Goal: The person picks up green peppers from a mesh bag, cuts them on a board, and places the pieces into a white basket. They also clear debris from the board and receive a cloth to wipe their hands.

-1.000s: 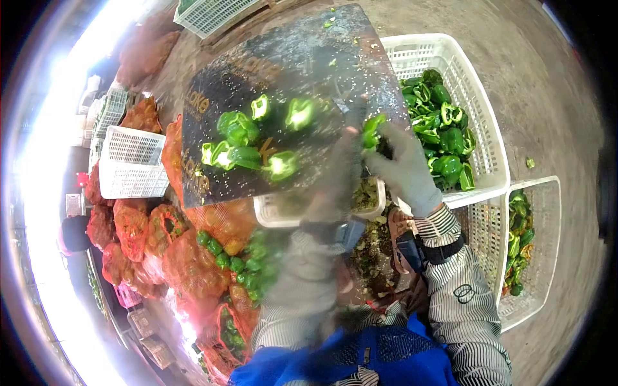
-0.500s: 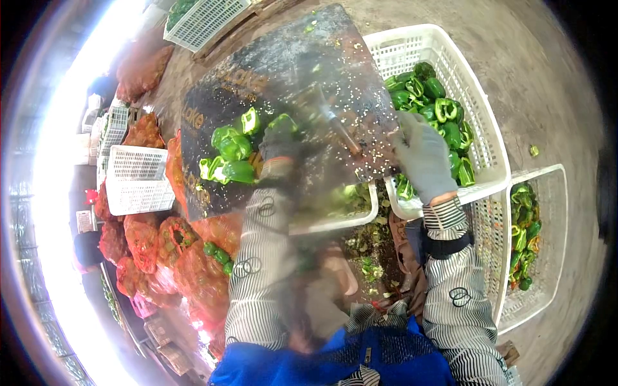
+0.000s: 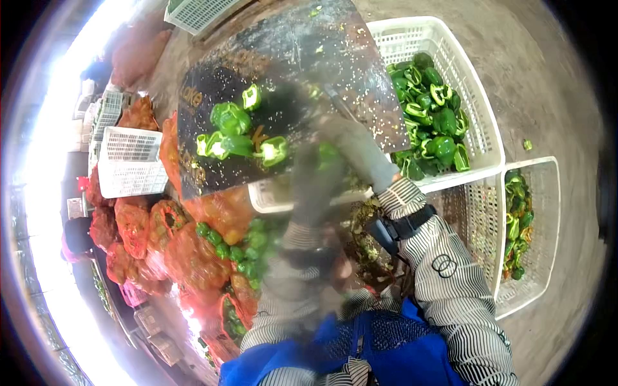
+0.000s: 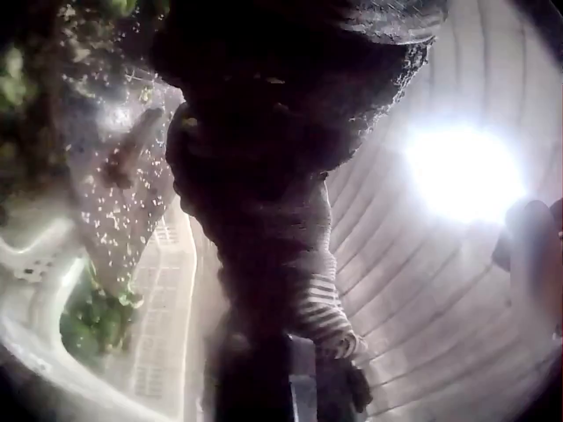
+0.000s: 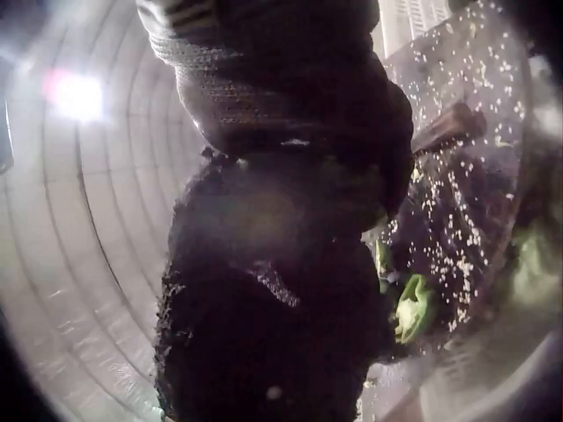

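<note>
Over the near edge of the dark board (image 3: 212,177), my two gloved hands come together around a green bell pepper (image 3: 328,156). My left hand (image 3: 317,172), in a dark glove and blurred, grips it from the left. From the right, my right hand (image 3: 356,147) in a grey glove holds it too, fingers partly hidden. In both wrist views the gloves hide the pepper. Several cut green bell peppers (image 3: 230,119) lie on the board's left part, pale insides showing on some. A knife (image 3: 341,103) with a wooden handle (image 5: 453,129) lies just beyond the hands.
Right of the board stands a white crate (image 3: 473,83) of cut peppers. Another white crate (image 3: 547,251) beside it holds more scraps. Under the board's near edge sits a white tub (image 3: 264,201). Red mesh sacks (image 3: 193,257) and an open white crate (image 3: 132,179) fill the left.
My left hand has picked up a pepper from the board and drawn it back toward me. My right hand has moved left from the crate side to meet it.
</note>
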Demonstrator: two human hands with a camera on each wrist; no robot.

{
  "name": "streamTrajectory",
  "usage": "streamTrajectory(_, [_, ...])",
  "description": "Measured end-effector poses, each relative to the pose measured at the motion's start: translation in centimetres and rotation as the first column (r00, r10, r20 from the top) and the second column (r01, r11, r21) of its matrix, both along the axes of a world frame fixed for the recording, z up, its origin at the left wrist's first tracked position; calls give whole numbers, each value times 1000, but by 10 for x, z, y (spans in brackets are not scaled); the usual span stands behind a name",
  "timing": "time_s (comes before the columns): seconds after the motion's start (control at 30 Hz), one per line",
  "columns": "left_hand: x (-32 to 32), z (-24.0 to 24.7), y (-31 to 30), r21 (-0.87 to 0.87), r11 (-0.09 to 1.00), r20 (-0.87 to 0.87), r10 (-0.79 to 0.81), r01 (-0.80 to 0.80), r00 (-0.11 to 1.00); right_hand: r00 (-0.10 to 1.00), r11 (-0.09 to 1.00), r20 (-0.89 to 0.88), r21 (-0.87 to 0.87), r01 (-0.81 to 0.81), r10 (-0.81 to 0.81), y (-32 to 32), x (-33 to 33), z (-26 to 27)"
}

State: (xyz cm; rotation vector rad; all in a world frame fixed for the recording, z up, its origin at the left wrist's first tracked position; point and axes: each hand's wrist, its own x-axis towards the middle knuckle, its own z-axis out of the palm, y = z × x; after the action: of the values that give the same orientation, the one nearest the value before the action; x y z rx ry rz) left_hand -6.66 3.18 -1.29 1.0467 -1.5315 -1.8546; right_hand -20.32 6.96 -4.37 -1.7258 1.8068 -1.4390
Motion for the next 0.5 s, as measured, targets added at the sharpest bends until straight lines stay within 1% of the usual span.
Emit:
streamTrajectory(0.03, [3, -5, 3, 100, 995, -23, 8, -5, 1000, 1000, 1000, -3, 12, -2, 2, -6, 3, -21])
streamTrajectory(0.07, [3, -2, 9, 112, 994, -28, 12, -9, 1000, 999, 988, -43, -156, 18, -26, -10, 7, -36])
streamTrajectory(0.1, [0, 3, 16, 16, 998, -104, 56, -54, 993, 995, 947, -79, -320, 30, -59, -12, 10, -52])
streamTrajectory(0.13, [-2, 9, 23, -75, 991, -182, 93, -108, 979, 995, 951, -85, -309, 25, -54, -7, 15, -36])
streamTrajectory(0.17, [1, 11, 28, -160, 972, -259, 126, -171, 958, 977, 998, 214, -52, 24, -12, -1, 19, -20])
streamTrajectory(0.2, [10, 9, 28, -151, 972, -260, 135, -179, 956, 868, 980, 494, 193, -54, -50, 2, 23, -1])
streamTrajectory(0.23, [24, 7, 23, -239, 967, -124, 65, -94, 990, 869, 978, 492, 199, -58, -48, 2, 23, 10])
streamTrajectory(0.27, [37, 7, 19, -315, 949, 18, 3, 3, 1000, 984, 988, 173, 132, -75, 51, 0, 19, 18])
streamTrajectory(0.3, [45, 6, 16, -375, 921, 164, -49, 108, 985, 977, 991, -171, 73, -115, 126, -4, 17, 22])
streamTrajectory(0.33, [49, 5, 15, -372, 922, 162, -46, 105, 986, 976, 990, -173, 76, -118, 129, -9, 21, 14])
streamTrajectory(0.37, [52, 6, 15, -575, 793, 280, -39, 200, 959, 982, 978, 18, 88, -191, 190, -13, 29, 6])
streamTrajectory(0.4, [55, 7, 14, -729, 613, 387, 2, 305, 922, 947, 960, 208, 85, -266, 244, -18, 34, -1])
streamTrajectory(0.43, [58, 10, 14, -819, 395, 479, 71, 416, 875, 946, 958, 207, 87, -272, 250, -19, 30, -5])
streamTrajectory(0.47, [61, 24, 15, -782, 329, 579, 67, 530, 813, 920, 921, 85, -100, -375, 384, -19, 24, 3])
streamTrajectory(0.5, [62, 29, 15, -783, 331, 578, 71, 527, 813, 873, 834, -62, -270, -481, 483, -19, 21, 8])
